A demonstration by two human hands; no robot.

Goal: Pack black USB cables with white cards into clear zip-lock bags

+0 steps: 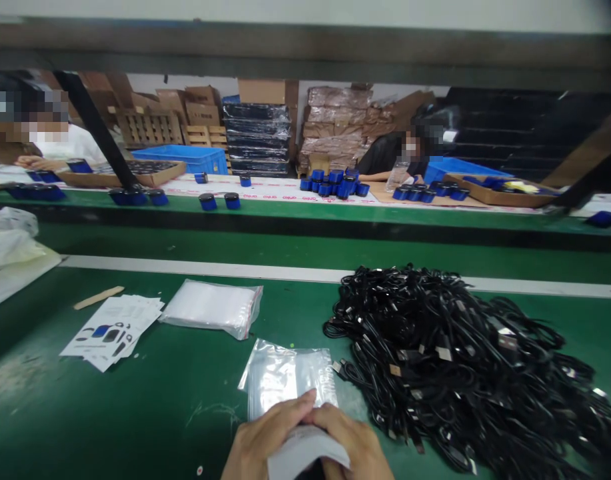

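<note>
Left of the cables [435, 360], my left hand [258, 440] and right hand [358, 440] grip and bend, perhaps, a sheet [296, 455]; next needs even pressure.

On our green bench [150, 420] lie a heap of black cables [450, 360] at right, clear bags [272, 377] near the middle, and, farther left, a white packet [208, 307], leaflets [112, 327] and a wooden stick [99, 297].

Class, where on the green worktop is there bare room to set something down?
The widest free patch of green worktop lies left of the left hand, nearer than the printed sheets. A smaller one separates the white-filled packet from the cable heap. That heap crowds the right; clear bags take up the middle.
</note>
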